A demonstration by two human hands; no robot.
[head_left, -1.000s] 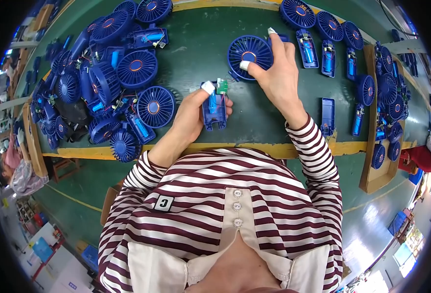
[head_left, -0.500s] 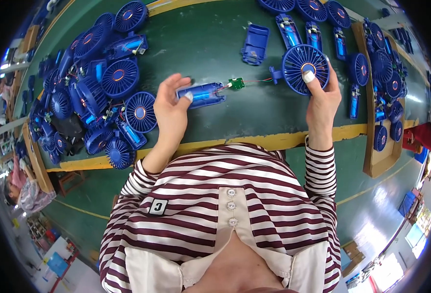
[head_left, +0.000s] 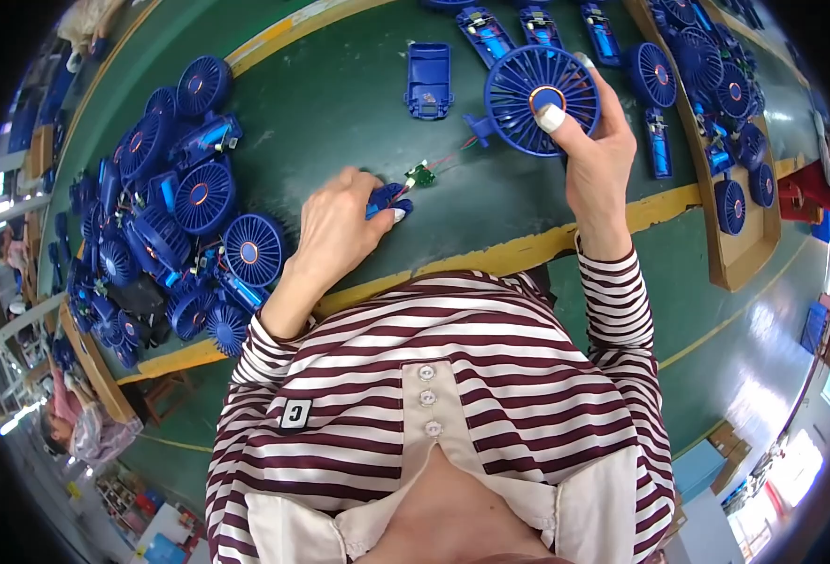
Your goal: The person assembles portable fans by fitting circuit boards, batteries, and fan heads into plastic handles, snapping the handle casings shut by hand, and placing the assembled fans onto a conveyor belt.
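Note:
My right hand grips a round blue fan head by its rim, thumb on the central hub, raised over the green table. Thin red and green wires run from its small neck to a green circuit board. The board hangs by wires from a blue handle housing. My left hand is closed around that housing, and the fingers hide most of it. A blue handle shell lies hollow side up beyond the wires, touched by neither hand.
A large heap of blue fans covers the table's left side. Blue handles with cells lie at the back right, near another fan. A cardboard tray of fans stands at the right, and a yellow edge borders the table.
The left hand has turned the handle housing, which now sits mostly inside the fingers. The fan head, still in my right hand, appears farther up and left. The whole view has shifted.

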